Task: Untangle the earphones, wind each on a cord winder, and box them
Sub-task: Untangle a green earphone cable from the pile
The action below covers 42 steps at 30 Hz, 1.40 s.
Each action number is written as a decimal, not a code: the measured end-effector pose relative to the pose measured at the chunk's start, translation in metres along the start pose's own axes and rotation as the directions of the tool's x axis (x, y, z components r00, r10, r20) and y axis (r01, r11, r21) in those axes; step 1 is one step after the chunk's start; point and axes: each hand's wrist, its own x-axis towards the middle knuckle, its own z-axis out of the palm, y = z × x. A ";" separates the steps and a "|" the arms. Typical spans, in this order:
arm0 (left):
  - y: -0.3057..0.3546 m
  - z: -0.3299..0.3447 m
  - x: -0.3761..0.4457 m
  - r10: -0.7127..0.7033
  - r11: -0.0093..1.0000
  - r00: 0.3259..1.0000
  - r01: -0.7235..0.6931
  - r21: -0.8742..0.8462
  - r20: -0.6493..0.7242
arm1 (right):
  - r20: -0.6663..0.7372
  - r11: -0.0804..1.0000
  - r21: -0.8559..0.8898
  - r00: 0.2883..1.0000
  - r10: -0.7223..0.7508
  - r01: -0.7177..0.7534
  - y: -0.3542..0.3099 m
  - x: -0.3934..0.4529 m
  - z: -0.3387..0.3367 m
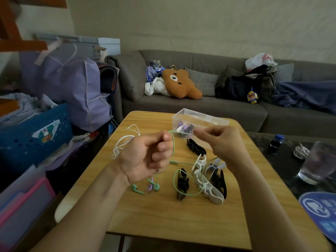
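Note:
Above a small wooden table (pixel 163 215), my left hand (pixel 147 155) grips a bundle of earphone cords. My right hand (pixel 221 140) pinches the green cord (pixel 174 148), which runs taut between both hands. The green earbuds (pixel 156 186) and a purple earbud (pixel 149 187) dangle onto the table below my left wrist. White and purple cords (pixel 121 142) loop out behind my left hand. Black cord winders (pixel 182 184) and white cord winders (pixel 207 186) lie scattered on the table. A clear plastic box (pixel 200 119) at the far edge holds a wound earphone.
A grey sofa (pixel 200 106) with a bear cushion (pixel 180 84) stands behind the table. A dark side table at right carries a glass of water (pixel 316 162), a small bottle (pixel 275 143) and a coiled white cable (pixel 301 151). Bags and a blue basket (pixel 36 135) crowd the left.

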 end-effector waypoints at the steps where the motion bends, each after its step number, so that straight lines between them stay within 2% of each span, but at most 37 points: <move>1: 0.002 -0.001 0.000 0.066 0.996 0.998 -0.067 -0.054 -0.010 | 0.065 0.996 -0.090 0.998 0.010 -0.004 0.001 0.000 0.003; 4: 0.008 -0.008 0.003 0.251 0.949 0.957 -0.274 -0.157 -0.148 | 0.309 0.965 -0.263 0.946 0.093 -0.009 0.002 -0.001 0.013; 7: 0.010 -0.016 0.007 0.314 0.919 0.903 -0.366 -0.144 -0.292 | 0.570 0.948 -0.311 0.812 0.125 0.072 -0.008 -0.009 0.022; 8: 0.008 -0.018 0.008 0.335 0.923 0.875 -0.380 -0.065 -0.350 | 0.633 0.945 -0.308 0.765 0.120 0.107 -0.013 -0.012 0.025; 10: 0.004 -0.016 0.010 0.415 0.910 0.804 -0.361 0.205 -0.426 | 0.710 0.937 -0.298 0.699 0.088 0.185 -0.022 -0.016 0.030; 11: 0.001 -0.014 0.010 0.459 0.880 0.782 -0.334 0.338 -0.422 | 0.736 0.932 -0.291 0.673 0.073 0.217 -0.026 -0.017 0.032; 13: -0.005 -0.008 0.009 0.507 0.792 0.780 -0.254 0.555 -0.367 | 0.769 0.923 -0.269 0.638 0.036 0.273 -0.031 -0.021 0.036; 15: -0.009 -0.004 0.008 0.490 0.750 0.806 -0.194 0.633 -0.333 | 0.751 0.938 -0.203 0.659 -0.036 0.282 -0.034 -0.023 0.036; 18: -0.007 -0.002 0.007 0.384 0.861 0.839 -0.174 0.477 -0.386 | 0.650 0.981 -0.068 0.754 -0.096 0.183 -0.034 -0.020 0.029; 20: -0.003 -0.005 0.006 0.368 0.867 0.838 -0.153 0.474 -0.403 | 0.611 0.996 0.016 0.788 -0.076 0.083 -0.036 -0.018 0.022; 23: -0.005 -0.007 0.005 0.397 0.821 0.839 -0.143 0.553 -0.373 | 0.638 0.997 0.034 0.767 -0.072 0.066 -0.038 -0.017 0.015; 25: -0.009 -0.007 0.004 0.394 0.741 0.867 -0.104 0.663 -0.305 | 0.660 0.995 0.015 0.746 -0.087 0.103 -0.038 -0.019 0.015; 27: -0.011 -0.002 0.002 0.268 0.712 0.947 -0.070 0.698 -0.178 | 0.651 0.991 0.003 0.752 -0.106 0.136 -0.038 -0.019 0.018; 29: -0.012 0.005 0.000 0.113 0.774 0.987 -0.014 0.633 -0.116 | 0.626 0.990 0.008 0.772 -0.113 0.139 -0.037 -0.018 0.020; 31: -0.009 0.006 -0.002 0.036 0.824 0.994 0.026 0.566 -0.099 | 0.572 0.996 0.054 0.816 -0.088 0.070 -0.035 -0.016 0.017; 34: -0.002 -0.002 -0.003 -0.019 0.859 0.998 0.044 0.509 -0.053 | 0.437 0.999 0.032 0.899 -0.029 0.017 -0.029 -0.010 0.008; 36: 0.004 -0.007 -0.004 -0.079 0.898 0.997 0.069 0.434 0.005 | 0.415 0.998 0.056 0.910 -0.017 -0.007 -0.023 -0.008 0.005; 39: 0.006 -0.005 -0.008 -0.204 0.851 0.979 0.169 0.496 0.017 | 0.344 0.998 0.042 0.938 -0.051 0.039 -0.017 -0.007 0.006; 41: 0.003 -0.002 -0.009 -0.190 0.846 0.982 0.165 0.507 -0.003 | 0.282 0.996 0.061 0.956 -0.074 0.060 -0.014 -0.005 0.006; 42: 0.002 -0.001 -0.009 -0.136 0.889 0.991 0.123 0.442 -0.002 | 0.272 0.996 0.069 0.959 -0.079 0.063 -0.013 -0.005 0.005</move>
